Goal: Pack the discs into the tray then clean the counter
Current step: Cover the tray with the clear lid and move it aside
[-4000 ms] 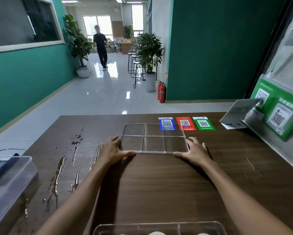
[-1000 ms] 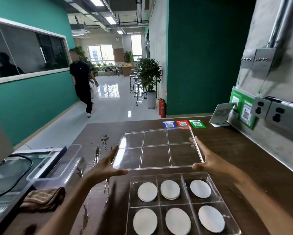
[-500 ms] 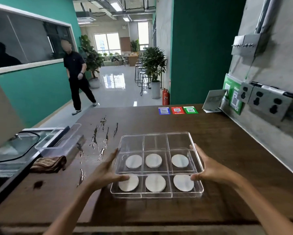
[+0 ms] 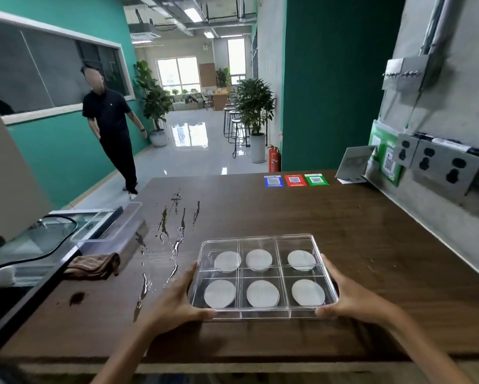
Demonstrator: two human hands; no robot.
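The clear lid has just come down over the six-compartment tray (image 4: pixel 263 275) — both hands (image 4: pixel 177 303) (image 4: pixel 352 297) clasping its sides on the near worktop (image 4: pixel 343 231) — so packing looks finished, the spill (image 4: pixel 172 239) waiting.

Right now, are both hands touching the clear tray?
Touching. The head view shows the left hand pressed against the clear tray at its left side and the right hand against its right, fingers wrapping the near corners.

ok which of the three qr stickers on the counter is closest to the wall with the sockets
The green QR sticker. It is the rightmost of the row, next to the red QR sticker, with the blue QR sticker farthest from that wall.
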